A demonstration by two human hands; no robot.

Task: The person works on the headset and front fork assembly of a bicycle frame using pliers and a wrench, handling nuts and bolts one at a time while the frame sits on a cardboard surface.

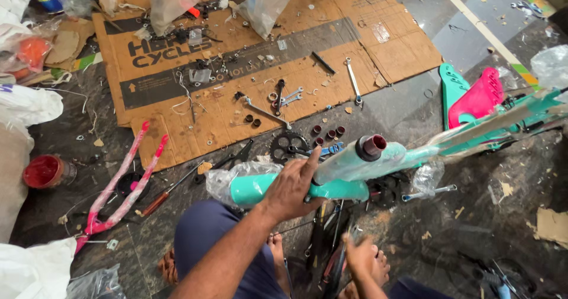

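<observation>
The teal bicycle frame (355,163) lies across the person's lap, above a dark tiled floor (414,103), still partly wrapped in clear plastic; its head tube (371,147) points up toward the camera with a dark red cup seated in its open end; no fork, wheels or crank are fitted, so by the look of it the assembly is at an early stage and most of it is left. A pink fork (121,186) lies well apart to the left on the floor; a black chainring (288,147) and a few small dark red cups (327,133) sit near the frame; spanners (354,81) and loose small hardware are scattered over a flattened cardboard sheet (236,56) beyond.

The left hand (293,186) is wrapped over a teal tube of the frame just below the head tube, fingers curled round it and thumb up along the side, a closed grip that seems to steady the frame; the right hand (364,260) is low near the knees, among dark tools on the floor (331,240); its fingers look bunched, but it is blurred, and I cannot tell whether it holds one of them or only touches them.
</observation>
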